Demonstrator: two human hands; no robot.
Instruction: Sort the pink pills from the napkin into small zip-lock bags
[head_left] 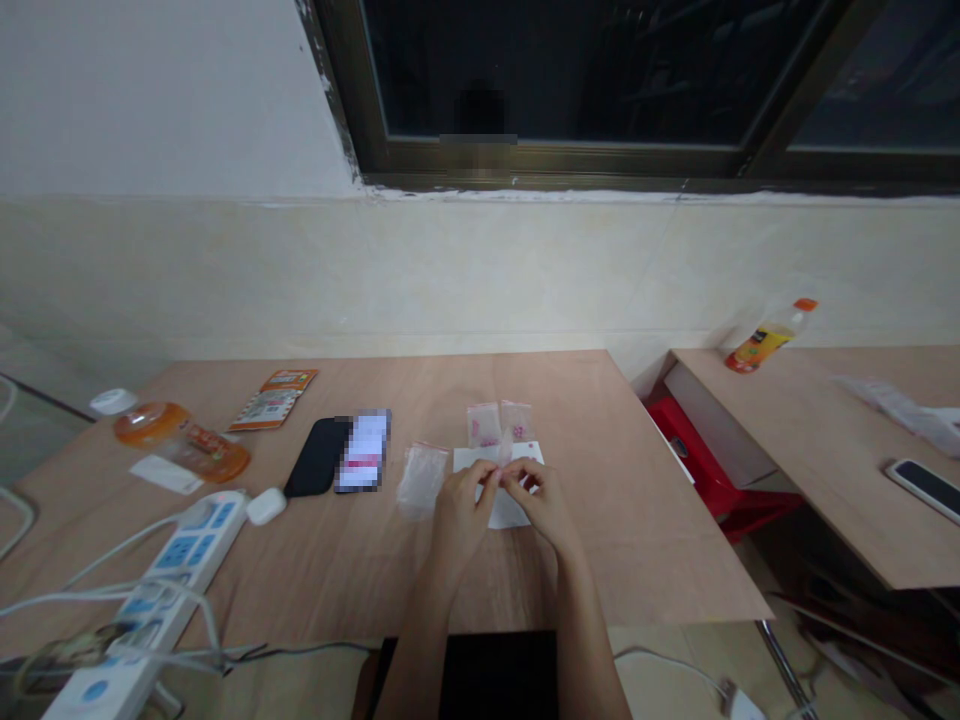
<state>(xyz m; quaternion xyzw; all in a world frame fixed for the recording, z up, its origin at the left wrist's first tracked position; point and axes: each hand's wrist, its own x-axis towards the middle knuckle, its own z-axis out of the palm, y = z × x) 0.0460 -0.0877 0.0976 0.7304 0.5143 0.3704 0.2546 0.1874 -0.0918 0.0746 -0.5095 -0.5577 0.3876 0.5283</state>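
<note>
My left hand point(466, 492) and my right hand point(538, 490) meet over a white sheet of paper point(514, 515), fingertips pinched close together. Between them stands a small clear plastic bag point(506, 446), with a pinkish spot at the fingertips; my fingers partly cover it. Just beyond the paper lie two small zip bags, a left one point(484, 425) and a right one point(517, 418), both with small pink-red bits or marks in them. A larger clear plastic bag point(423, 482) lies flat beside my left hand.
Two phones, a black one point(316, 458) and one with a lit screen point(363, 452), lie left of the bags. Farther left are an orange packet point(274, 398), a drink bottle point(184, 440) on its side, a white charger point(266, 506) and a power strip point(161, 600). A second table point(840, 450) stands right.
</note>
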